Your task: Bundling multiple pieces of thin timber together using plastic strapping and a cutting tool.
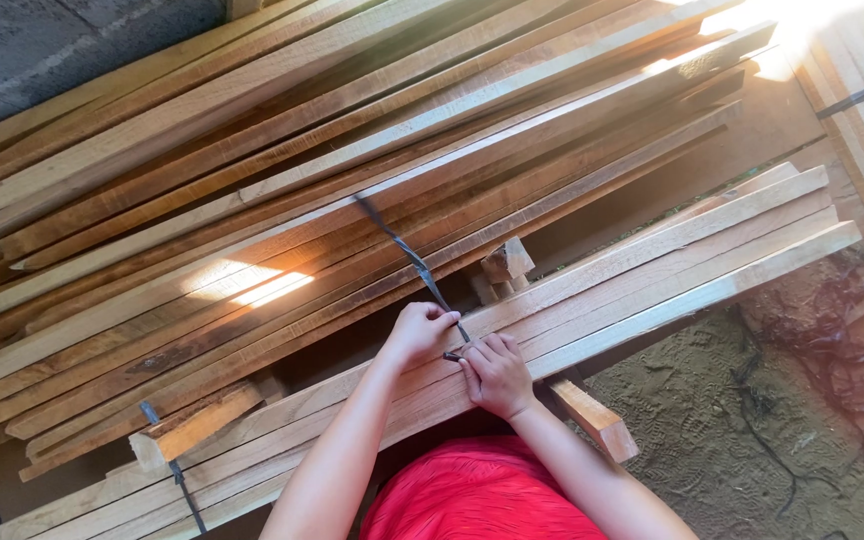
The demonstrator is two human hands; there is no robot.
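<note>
My left hand (418, 331) and my right hand (495, 373) meet on a bundle of long wooden slats (672, 262) that runs across in front of me. Both pinch a dark plastic strap (407, 252) near its lower end, where a small dark piece sits between my fingers. The strap runs up and left from my hands over a larger stack of planks (282, 190) behind the bundle. My red top (477, 495) shows at the bottom edge.
A second dark strap (177, 470) crosses the bundle at lower left by a short wood block (197, 425). Another block (592, 418) sticks out under the bundle at right. Small offcuts (505, 262) lie between the stacks. Dirt ground (752, 440) lies lower right.
</note>
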